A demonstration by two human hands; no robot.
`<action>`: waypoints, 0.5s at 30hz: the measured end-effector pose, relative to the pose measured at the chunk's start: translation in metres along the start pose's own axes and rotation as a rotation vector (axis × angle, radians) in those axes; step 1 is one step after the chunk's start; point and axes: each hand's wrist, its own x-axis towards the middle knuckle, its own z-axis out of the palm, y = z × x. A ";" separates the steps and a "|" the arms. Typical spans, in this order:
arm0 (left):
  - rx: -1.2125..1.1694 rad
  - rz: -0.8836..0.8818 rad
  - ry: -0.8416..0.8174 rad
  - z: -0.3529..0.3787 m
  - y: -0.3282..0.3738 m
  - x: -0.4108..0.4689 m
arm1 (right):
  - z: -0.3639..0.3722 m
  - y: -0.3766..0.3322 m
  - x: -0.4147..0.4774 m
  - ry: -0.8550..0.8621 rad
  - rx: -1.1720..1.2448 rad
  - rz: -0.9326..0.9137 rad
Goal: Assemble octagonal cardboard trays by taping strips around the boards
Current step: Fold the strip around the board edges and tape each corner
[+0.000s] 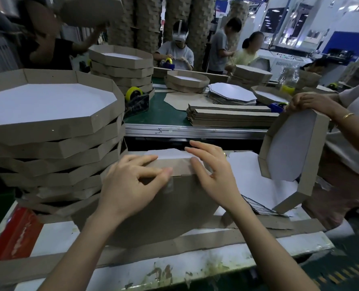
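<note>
The board (174, 208) lies brown side up on the table (54, 234), just beside the tray stack (48, 127), with the strip (180, 166) folded up along its far edge. The left hand (130, 185) seems to pinch the strip, thumb on its top edge and bent fingers on its face where clear tape (168, 184) glints. The right hand (212, 175) is open, its fingers spread flat on the strip. To do it well, hold the strip square against the board's edge, then rub the tape outward from the middle so that no bubble or gap is left at the fold.
</note>
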 end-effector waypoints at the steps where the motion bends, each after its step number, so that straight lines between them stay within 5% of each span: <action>1: 0.019 -0.011 0.029 0.003 0.003 0.001 | 0.000 0.004 0.000 -0.045 0.010 0.004; 15: 0.458 0.132 -0.038 0.004 -0.003 -0.001 | 0.018 0.015 -0.006 -0.046 0.211 0.044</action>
